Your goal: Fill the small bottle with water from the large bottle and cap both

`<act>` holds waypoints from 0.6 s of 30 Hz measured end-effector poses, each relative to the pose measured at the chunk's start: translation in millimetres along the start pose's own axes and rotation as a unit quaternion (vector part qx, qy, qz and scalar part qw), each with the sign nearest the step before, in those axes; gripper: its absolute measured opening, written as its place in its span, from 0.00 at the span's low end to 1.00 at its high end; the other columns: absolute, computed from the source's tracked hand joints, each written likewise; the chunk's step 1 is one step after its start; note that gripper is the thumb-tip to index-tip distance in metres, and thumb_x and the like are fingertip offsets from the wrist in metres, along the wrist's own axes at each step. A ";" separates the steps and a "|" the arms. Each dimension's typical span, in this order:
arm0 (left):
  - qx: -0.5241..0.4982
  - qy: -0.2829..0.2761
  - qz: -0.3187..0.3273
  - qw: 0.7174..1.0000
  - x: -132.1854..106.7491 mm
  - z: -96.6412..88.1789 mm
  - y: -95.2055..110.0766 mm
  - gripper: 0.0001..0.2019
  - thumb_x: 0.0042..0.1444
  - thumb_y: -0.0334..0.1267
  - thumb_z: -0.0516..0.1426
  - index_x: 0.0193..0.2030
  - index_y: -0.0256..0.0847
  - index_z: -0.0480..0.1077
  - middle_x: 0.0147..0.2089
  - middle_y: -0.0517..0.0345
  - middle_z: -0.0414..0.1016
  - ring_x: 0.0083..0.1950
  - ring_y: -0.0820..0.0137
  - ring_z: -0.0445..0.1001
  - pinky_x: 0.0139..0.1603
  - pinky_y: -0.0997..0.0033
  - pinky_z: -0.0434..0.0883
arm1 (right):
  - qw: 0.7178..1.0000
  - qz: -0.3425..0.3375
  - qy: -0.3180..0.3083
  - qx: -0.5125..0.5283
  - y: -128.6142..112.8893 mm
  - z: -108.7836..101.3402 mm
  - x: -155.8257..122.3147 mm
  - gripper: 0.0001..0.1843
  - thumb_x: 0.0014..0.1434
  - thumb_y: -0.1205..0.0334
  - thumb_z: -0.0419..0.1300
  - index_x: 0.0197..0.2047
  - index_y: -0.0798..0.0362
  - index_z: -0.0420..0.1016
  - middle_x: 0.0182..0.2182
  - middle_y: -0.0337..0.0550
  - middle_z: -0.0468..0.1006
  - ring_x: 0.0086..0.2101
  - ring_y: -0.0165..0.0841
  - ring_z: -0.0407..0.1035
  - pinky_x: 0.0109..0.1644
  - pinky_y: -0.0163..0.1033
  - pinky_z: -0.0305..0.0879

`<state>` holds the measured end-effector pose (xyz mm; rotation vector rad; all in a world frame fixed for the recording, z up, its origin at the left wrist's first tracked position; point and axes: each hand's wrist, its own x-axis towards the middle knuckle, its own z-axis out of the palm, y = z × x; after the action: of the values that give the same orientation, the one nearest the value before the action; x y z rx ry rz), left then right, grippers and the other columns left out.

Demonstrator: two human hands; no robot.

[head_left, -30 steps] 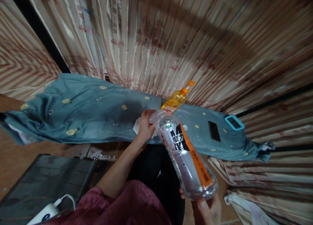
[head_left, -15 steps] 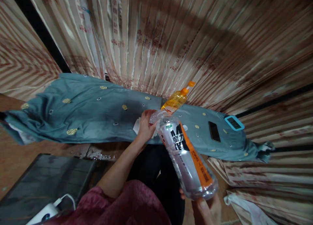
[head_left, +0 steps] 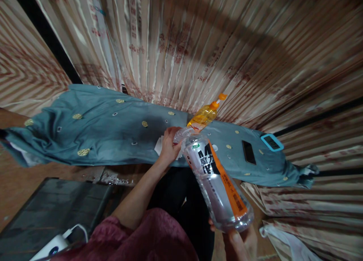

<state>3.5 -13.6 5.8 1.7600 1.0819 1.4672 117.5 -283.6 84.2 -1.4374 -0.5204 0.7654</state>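
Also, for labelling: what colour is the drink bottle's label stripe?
The stripe is orange; see the head view.

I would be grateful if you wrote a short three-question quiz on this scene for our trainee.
1. Which of the person's hands grips the base end of the labelled bottle?

2. True or false: the dark phone lies nearer to the blue-framed device than to the pump bottle.

3. What colour is the pump bottle's top?
A) White
B) Orange
C) Green

Key:
1. The right hand.
2. True.
3. B.
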 end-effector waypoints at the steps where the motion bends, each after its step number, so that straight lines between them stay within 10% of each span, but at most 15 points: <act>1: -0.001 0.001 0.003 1.000 -0.1 0.3 -0.2 0.23 0.63 0.54 0.59 0.56 0.39 0.73 0.53 0.45 0.73 0.55 0.55 0.74 0.59 0.51 0.73 | 1.000 -0.002 0.001 -0.003 -0.1 0.6 0.0 0.30 0.49 0.43 0.74 0.47 0.50 0.72 0.25 0.43 0.85 0.20 0.39 0.77 0.28 0.41 0.74; 18: -0.012 0.006 -0.011 1.000 1.4 -0.7 6.0 0.19 0.62 0.48 0.62 0.54 0.40 0.75 0.52 0.47 0.75 0.55 0.55 0.75 0.59 0.53 0.73 | 1.000 -0.009 0.012 -0.004 -0.8 2.8 -0.9 0.32 0.46 0.44 0.76 0.47 0.51 0.74 0.25 0.43 0.84 0.21 0.41 0.77 0.25 0.40 0.74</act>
<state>4.2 -15.4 11.6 1.7213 1.0817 1.4729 115.0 -282.3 85.4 -1.4462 -0.5190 0.7311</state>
